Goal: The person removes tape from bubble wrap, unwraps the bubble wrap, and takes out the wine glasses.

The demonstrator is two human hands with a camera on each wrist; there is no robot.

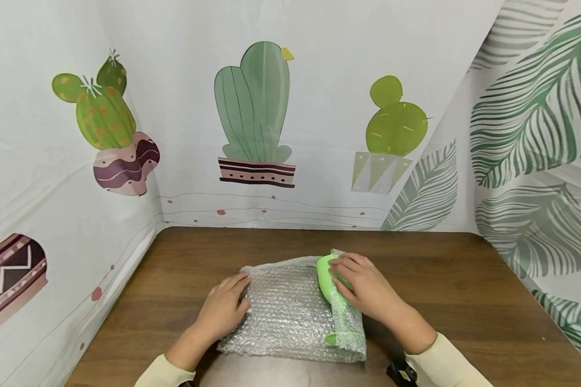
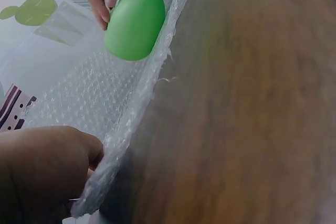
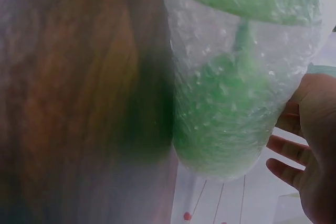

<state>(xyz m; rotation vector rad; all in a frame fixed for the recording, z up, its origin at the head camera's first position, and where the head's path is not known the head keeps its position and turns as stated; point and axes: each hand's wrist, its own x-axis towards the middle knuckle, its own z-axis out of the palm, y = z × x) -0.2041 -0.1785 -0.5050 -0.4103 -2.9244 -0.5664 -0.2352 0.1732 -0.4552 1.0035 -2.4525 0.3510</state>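
Observation:
A light green wine glass [image 1: 325, 277] lies on its side on a sheet of bubble wrap [image 1: 285, 306], its bowl toward the far edge and its foot [image 1: 331, 338] toward the near edge. The wrap's right end is folded over the glass and partly covers bowl, stem and foot. My right hand [image 1: 368, 285] holds the bowl from the right, fingers bent over it and the folded wrap. In the left wrist view the bare bowl [image 2: 137, 22] shows beside those fingertips. My left hand [image 1: 224, 305] rests on the left edge of the wrap, fingertips touching it.
The brown wooden table [image 1: 431, 269] carries the wrap near its front edge. Behind and on the left hangs a white cloth [image 1: 319, 107] printed with cacti; leaf-printed cloth [image 1: 537, 123] hangs on the right. A black strap device [image 1: 401, 373] sits by my right wrist.

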